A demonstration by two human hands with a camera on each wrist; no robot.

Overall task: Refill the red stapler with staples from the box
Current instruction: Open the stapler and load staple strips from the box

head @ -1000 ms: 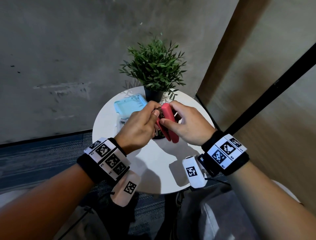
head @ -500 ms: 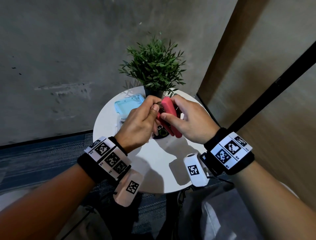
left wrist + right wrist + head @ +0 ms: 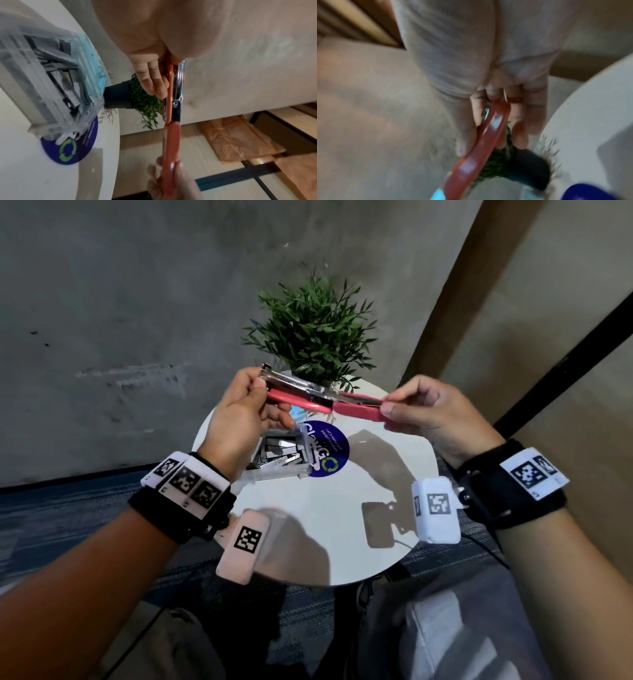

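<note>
Stapler (image 3: 318, 400) is up in the air above the table (image 3: 318, 529), swung fully open into one long line. Head view: your left hand (image 3: 239, 419) grips the metal-rail end, thumb on top, fingers curled under; your right hand (image 3: 435, 416) pinches the red cover end btwn thumb and fingers. Below the stapler, the clear box (image 3: 277, 457) of staples sits open on the table, partly over a blue sticker (image 3: 325, 453). A plant (image 3: 315, 333) stands behind the stapler.

Left wrist view: fingers (image 3: 152, 81) curl round the stapler (image 3: 171, 121) w/ the chrome rail alongside; box (image 3: 51, 81) w/ its light-blue lid lies on the table (image 3: 42, 169) next to the plant pot (image 3: 118, 96).

Right wrist view: blurry, but thumb and fingers (image 3: 518, 121) clamp either side of the stapler (image 3: 481, 146), plant (image 3: 498, 166) beyond it.
</note>
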